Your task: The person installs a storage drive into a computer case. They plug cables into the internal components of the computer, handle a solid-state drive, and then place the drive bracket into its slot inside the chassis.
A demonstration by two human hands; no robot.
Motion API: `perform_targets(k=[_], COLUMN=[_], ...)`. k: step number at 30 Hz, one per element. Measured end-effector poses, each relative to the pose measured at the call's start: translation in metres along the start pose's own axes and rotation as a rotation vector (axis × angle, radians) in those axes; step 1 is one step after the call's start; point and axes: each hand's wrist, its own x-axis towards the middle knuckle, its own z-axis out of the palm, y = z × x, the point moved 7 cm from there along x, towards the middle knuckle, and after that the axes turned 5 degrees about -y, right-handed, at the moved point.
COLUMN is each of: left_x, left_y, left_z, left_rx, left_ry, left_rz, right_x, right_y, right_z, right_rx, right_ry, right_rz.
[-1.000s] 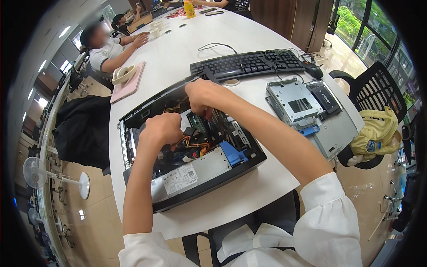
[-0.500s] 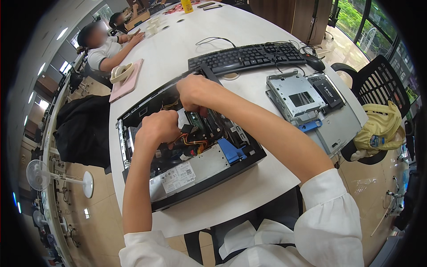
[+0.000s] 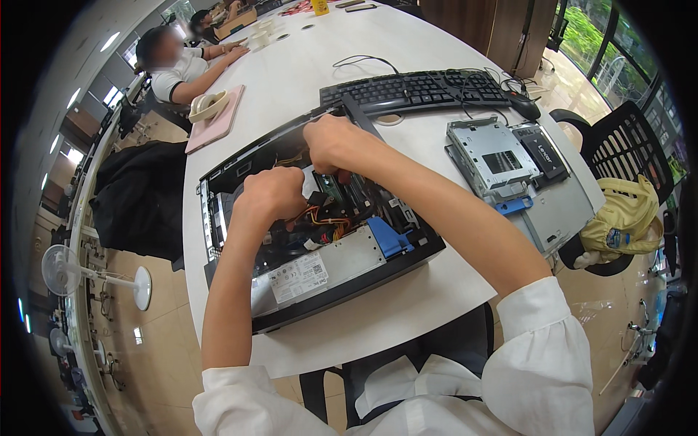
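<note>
An opened black desktop computer case (image 3: 363, 280) lies on its side on the white table, its inside facing up. Both my hands reach down into it. My left hand (image 3: 270, 193) is closed over the middle, its fingertips mostly hidden beside orange and yellow cables (image 3: 317, 215). My right hand (image 3: 329, 149) curls its fingers near the far wall, by a green circuit board (image 3: 331, 190); what they grip is hidden. Nearer me sits a silver power supply (image 3: 347, 263) with a white label. A blue plastic lever (image 3: 390, 237) stands at its right.
Behind the case lies a black keyboard (image 3: 422, 92) with tangled cables and a mouse (image 3: 523, 106). On the right, a metal drive bracket (image 3: 494, 156) and a black drive (image 3: 542, 154) rest on a metal panel (image 3: 556, 211). A pink notebook (image 3: 222, 125) is at left; a person (image 3: 182, 69) sits beyond.
The whole view has shifted slightly. Both hands stay inside the case; the left has turned a little and now covers more of the pale piece between them.
</note>
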Motion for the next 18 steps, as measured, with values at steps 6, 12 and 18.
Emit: perform_targets(k=[6,12,18], left_x=[-0.001,-0.004,-0.008], left_y=[0.002,0.003,0.003], left_z=[0.000,0.000,-0.004], left_rx=[-0.010,-0.007,0.004], left_ry=[0.032,-0.002,0.033], left_rz=[0.008,0.003,0.048], right_x=[0.014,0.019,0.021], right_y=[0.026,0.027,0.032], right_z=[0.015,0.020,0.018], right_rx=[0.111,0.074,0.165], right_ry=[-0.166,-0.169,-0.127], right_rz=[0.044,0.005,0.093])
